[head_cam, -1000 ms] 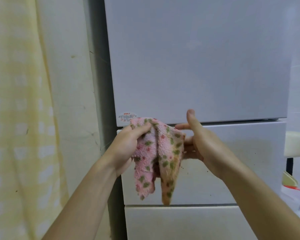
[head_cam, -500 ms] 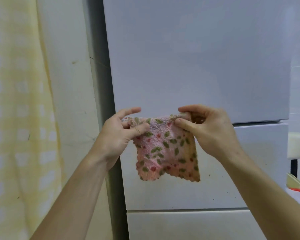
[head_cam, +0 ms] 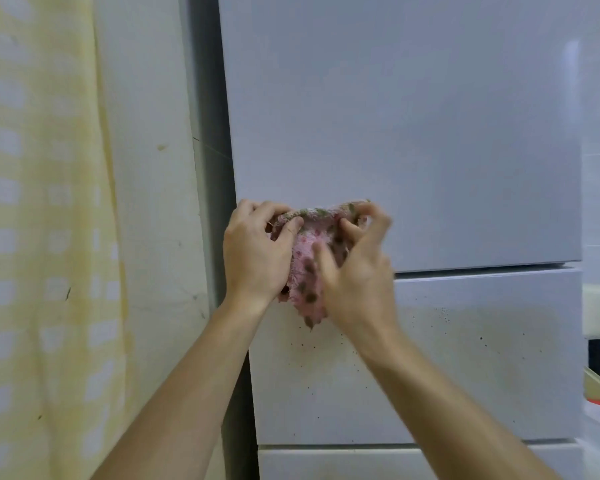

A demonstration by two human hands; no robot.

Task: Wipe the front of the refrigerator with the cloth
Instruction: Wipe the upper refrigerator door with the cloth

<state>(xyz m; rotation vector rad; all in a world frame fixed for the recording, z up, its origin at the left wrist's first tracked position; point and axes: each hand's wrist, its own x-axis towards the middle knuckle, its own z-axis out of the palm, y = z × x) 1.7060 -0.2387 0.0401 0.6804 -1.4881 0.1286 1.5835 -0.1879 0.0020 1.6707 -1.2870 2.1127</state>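
Both hands are close together and closed on the cloth (head_cam: pixel 303 271), a pink piece with green and red spots, bunched between them. The left hand (head_cam: pixel 253 261) grips its left part with thumb and curled fingers; the right hand (head_cam: pixel 361 282), slightly blurred, pinches its upper right corner and covers its right side. The cloth is in front of the refrigerator (head_cam: pixel 413 116), at the height of the seam (head_cam: pixel 482 269) where the upper door's bottom edge meets the middle drawer (head_cam: pixel 482 368), and near the refrigerator's left edge. Whether the cloth touches the front cannot be told. Above the hands the upper door is a broad, bare, pale panel that reaches the top of the view and runs right to its vertical edge. The middle drawer front carries small dark specks (head_cam: pixel 444 311) below and right of the hands. Under it a second seam marks the top of the lower drawer (head_cam: pixel 361 462). Left of the refrigerator a narrow dark gap (head_cam: pixel 212 168) separates it from a marked wall (head_cam: pixel 153 168), with a yellow checked curtain (head_cam: pixel 32 237) hanging further left.
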